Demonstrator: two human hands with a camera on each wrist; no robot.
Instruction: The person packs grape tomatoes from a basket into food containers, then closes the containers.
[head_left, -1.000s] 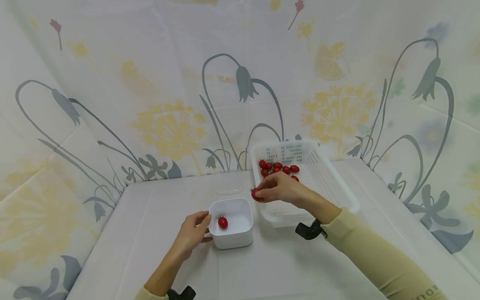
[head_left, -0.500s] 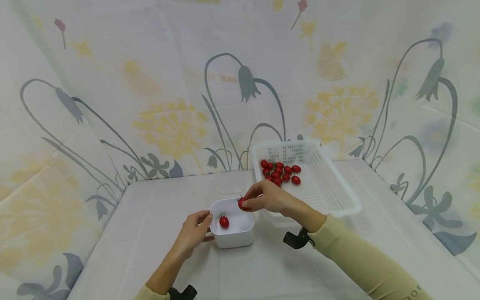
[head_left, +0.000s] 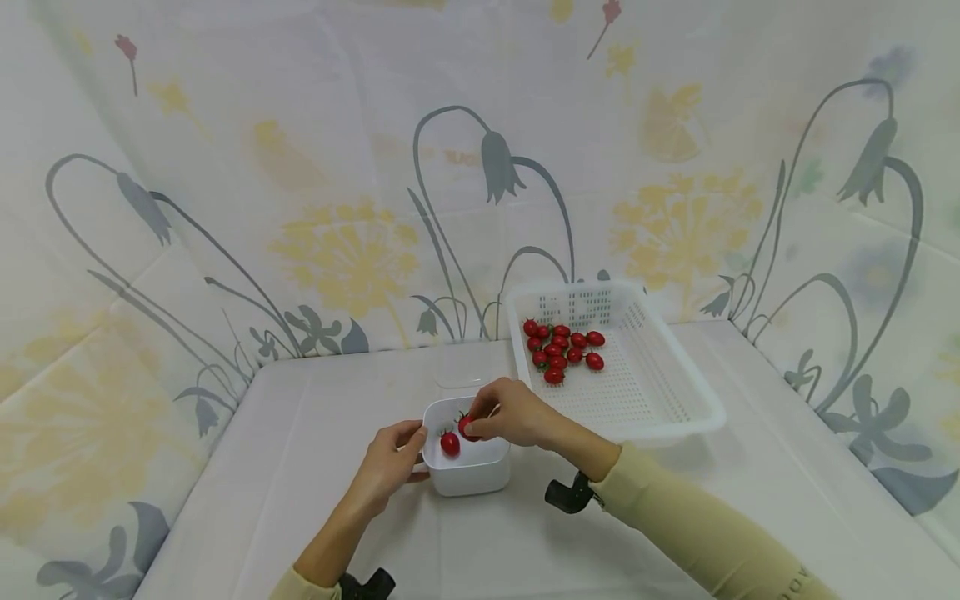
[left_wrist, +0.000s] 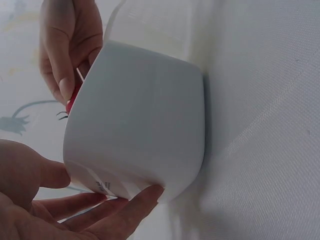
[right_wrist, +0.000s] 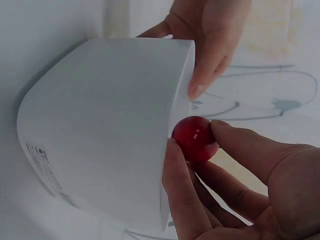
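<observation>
A small white square container (head_left: 472, 480) stands on the table. My left hand (head_left: 386, 461) holds it by its left side, thumb at the rim and fingers along the outer wall in the left wrist view. One cherry tomato (head_left: 450, 444) lies inside. Over the container's opening, my right hand (head_left: 513, 412) pinches another cherry tomato (right_wrist: 194, 139) between thumb and fingertips. In the left wrist view that tomato is mostly hidden by the container wall (left_wrist: 135, 120); its green stem pokes out. Several more cherry tomatoes (head_left: 555, 351) lie in a white perforated basket.
The white perforated basket (head_left: 678, 367) stands behind and right of the container, with the tomatoes grouped at its left side. A clear flat piece (head_left: 459, 382) lies just behind the container. A flower-printed sheet (head_left: 480, 167) rises behind the white-covered table (head_left: 330, 417).
My right hand has carried its cherry tomato from the basket's near left edge leftward and down, over the container. The left hand has stayed on the container.
</observation>
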